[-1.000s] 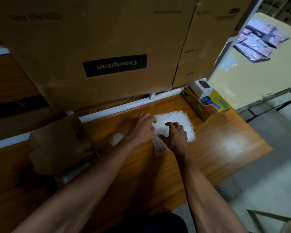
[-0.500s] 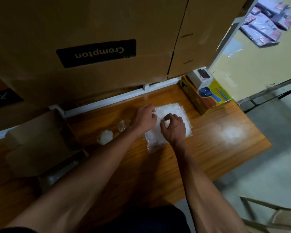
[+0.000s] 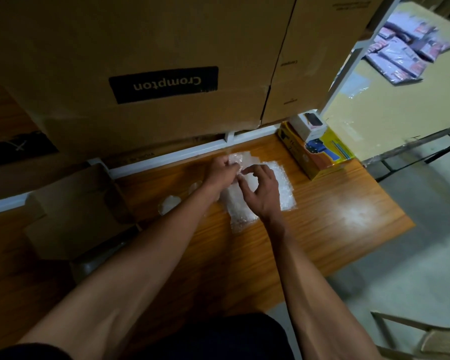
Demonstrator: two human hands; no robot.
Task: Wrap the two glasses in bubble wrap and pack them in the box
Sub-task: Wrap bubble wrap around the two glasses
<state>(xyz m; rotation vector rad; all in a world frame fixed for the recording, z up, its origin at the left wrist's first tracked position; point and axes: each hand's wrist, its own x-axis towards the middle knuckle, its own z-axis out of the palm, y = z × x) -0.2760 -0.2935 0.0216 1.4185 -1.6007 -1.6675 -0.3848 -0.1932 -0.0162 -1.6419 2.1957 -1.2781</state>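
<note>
While the white bubble wrap sheet (image 3: 281,185) lies flat on the brown wooden bench (image 3: 322,229), you have its far edge lifted at 12 o'clock, probably to start a fold or peel off one layer. Your left hand (image 3: 220,175) has its fingers curled and pinching that raised edge. Your right hand (image 3: 261,190) arches over the sheet, thumb and forefinger closed toward the same edge; whether they truly grip it cannot be told from the head view.

Both forearms reach forward and converge, wrists low over the bench, hands nearly touching.

Two clear, round drinking glasses wait at 9 o'clock of the sheet: the nearer glass (image 3: 170,203) in plain sight, the farther glass (image 3: 195,187) partly hidden by your left forearm. Neither is wrapped yet. Judgement: parked there to keep the sheet free for laying out.

An open brown cardboard box (image 3: 81,211) sits further out at 9 o'clock, ready for packing. A yellow printed carton (image 3: 320,154) stands at 2 o'clock, clear of the work.
</note>
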